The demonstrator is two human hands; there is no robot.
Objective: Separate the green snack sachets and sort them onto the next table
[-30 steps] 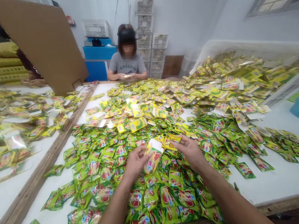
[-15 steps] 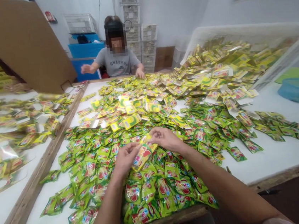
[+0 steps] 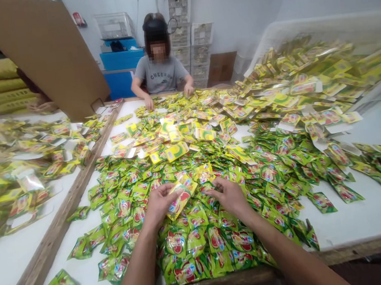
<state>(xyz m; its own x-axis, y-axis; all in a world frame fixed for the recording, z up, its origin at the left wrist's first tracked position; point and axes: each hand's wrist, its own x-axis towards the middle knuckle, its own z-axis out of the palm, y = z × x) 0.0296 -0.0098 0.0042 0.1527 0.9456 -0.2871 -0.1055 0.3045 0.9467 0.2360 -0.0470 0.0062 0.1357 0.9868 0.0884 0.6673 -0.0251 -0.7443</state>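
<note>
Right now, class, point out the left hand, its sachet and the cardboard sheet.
left hand point(image 3: 158, 205): head view, back of hand
sachet point(image 3: 180, 199): head view, its red print
cardboard sheet point(image 3: 45, 53): head view, flat face

Bare left hand point(image 3: 159, 205) and right hand point(image 3: 231, 197), forearms uncovered to the lower edge.

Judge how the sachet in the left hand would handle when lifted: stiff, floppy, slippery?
The sachet pinched in the left hand looks thin and flat, so probably light and floppy. Its glossy film may make it slippery. Pushed, it would likely slide over the heaped sachets rather than roll.
</note>
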